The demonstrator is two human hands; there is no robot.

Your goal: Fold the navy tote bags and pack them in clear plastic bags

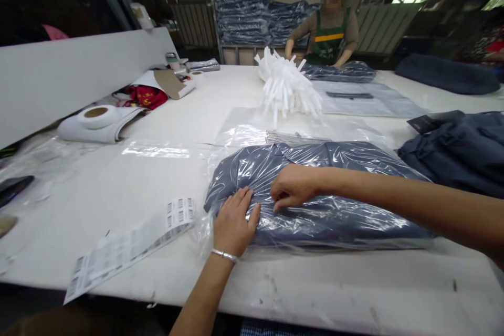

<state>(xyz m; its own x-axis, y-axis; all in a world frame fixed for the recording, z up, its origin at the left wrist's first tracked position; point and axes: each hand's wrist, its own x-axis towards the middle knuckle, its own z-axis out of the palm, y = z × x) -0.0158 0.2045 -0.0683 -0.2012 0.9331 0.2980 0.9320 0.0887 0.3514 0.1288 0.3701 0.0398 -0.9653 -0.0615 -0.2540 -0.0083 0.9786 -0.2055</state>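
Note:
A folded dark blue-grey garment in a clear plastic bag (354,215) lies flat on the white table before me. My left hand (234,220), with a silver bracelet at the wrist, rests on the bag's left part, fingers stretched out. Just right of it, my right hand (293,187) is closed, its curled fingers against the plastic; whether anything is inside them is hidden. Left of the bag lies a strip of barcode labels (134,241), one end hanging over the table's front edge.
Beyond the bag are clear plastic sheets (244,121) and a bundle of white strips (287,86). An unbagged dark garment (464,152) lies at right. A co-worker (331,37) handles a bagged garment across the table. A white roll (96,115) sits at left.

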